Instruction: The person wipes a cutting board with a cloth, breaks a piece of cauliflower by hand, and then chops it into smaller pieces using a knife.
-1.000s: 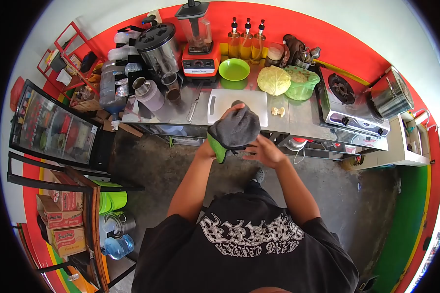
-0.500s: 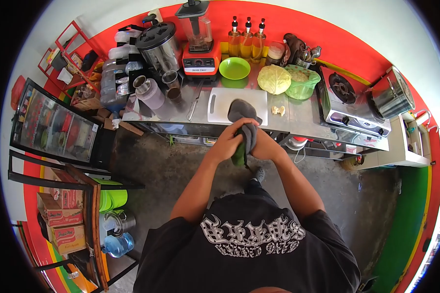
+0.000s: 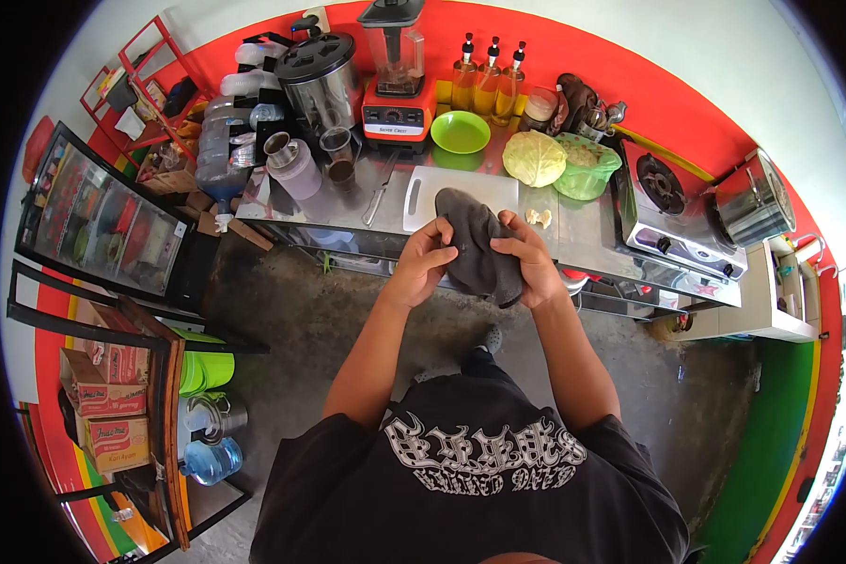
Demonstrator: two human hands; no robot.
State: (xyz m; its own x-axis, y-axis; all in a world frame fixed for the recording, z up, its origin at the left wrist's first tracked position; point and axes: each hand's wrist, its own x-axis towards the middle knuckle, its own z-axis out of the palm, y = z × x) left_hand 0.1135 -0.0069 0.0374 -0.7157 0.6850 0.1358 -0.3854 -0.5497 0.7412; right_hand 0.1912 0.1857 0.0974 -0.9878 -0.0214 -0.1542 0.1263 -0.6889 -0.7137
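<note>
A dark grey cloth [image 3: 480, 254] is stretched between my two hands in front of the counter. My left hand [image 3: 420, 264] pinches its left side between thumb and fingers. On the opposite side, my right hand [image 3: 533, 260] grips the cloth with the thumb on top. Behind it, the white cutting board [image 3: 425, 195] lies on the metal counter, partly covered from view by the cloth. A knife [image 3: 378, 202] rests left of the board. Small pale pieces [image 3: 539, 218] lie to its right, too small to identify.
Along the back stand a red blender [image 3: 397, 117], a green bowl [image 3: 461, 133], oil bottles [image 3: 487, 80], a cabbage [image 3: 534, 159] and a green plastic bag [image 3: 586, 169]. A gas stove [image 3: 663, 202] with a steel pot [image 3: 754, 202] is at right. Shelving with boxes [image 3: 117, 442] stands at left.
My hands were close together around the bunched cloth; now they are farther apart and the cloth is spread between them. The green part below the cloth no longer shows. The view has shifted slightly.
</note>
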